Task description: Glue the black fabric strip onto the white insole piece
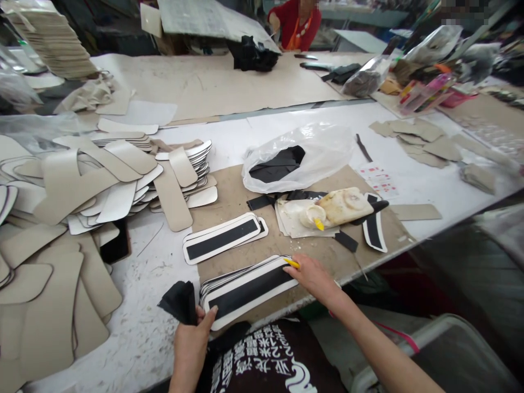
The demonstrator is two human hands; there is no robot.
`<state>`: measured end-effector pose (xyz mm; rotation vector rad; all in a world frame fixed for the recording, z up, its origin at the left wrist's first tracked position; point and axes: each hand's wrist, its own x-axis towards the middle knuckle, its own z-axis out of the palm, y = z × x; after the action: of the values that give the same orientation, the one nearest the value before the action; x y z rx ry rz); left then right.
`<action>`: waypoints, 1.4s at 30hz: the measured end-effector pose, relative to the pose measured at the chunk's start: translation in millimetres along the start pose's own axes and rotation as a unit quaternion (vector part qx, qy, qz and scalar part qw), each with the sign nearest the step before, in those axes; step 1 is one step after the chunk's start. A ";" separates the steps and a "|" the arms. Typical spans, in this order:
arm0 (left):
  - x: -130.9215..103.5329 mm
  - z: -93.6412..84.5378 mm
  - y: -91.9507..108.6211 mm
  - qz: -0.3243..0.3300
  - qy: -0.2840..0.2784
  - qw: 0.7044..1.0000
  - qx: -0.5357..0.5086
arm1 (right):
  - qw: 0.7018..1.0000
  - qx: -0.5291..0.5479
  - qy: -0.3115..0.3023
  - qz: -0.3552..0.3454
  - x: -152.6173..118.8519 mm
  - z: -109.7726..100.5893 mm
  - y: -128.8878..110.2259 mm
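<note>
My left hand (pixel 195 333) is closed on a bunch of black strips (pixel 179 301), its thumb on the left end of the top piece. That piece, white with a black strip (pixel 249 292) along its middle, lies on a fanned stack at the table's front edge. At the stack's right end, my right hand (pixel 311 275) is closed round a yellow pointed tool (pixel 291 263), whose tip lies over the black strip's end. Behind the stack are similar white-edged pieces (pixel 223 239). A stained bottle (pixel 347 206) and a small cup with a yellow tip (pixel 314 216) rest on pale sheets.
Piles of beige pieces (pixel 49 295) cover the left side. A clear plastic bag (pixel 319 158) with black pieces sits behind the brown board (pixel 229 185). More beige scraps (pixel 429 142) lie at the right. A person in red (pixel 292 24) is across the table.
</note>
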<state>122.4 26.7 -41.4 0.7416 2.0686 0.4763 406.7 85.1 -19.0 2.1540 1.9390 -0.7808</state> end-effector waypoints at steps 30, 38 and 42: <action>7.5 3.4 -11.7 0.025 -0.019 0.999 0.012 | 0.987 0.079 0.136 -0.043 -30.2 15.8 15.8; 10.7 5.6 -15.8 0.034 -0.012 0.999 -0.014 | 0.979 0.101 0.177 0.029 -37.4 20.8 -2.9; 12.8 8.6 -19.1 0.041 -0.005 0.999 -0.031 | 0.970 0.204 0.120 0.054 -34.4 14.4 -7.5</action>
<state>117.5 21.3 -64.9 0.7939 2.0106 0.5785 394.3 49.6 -13.7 2.6799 1.8765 -1.0164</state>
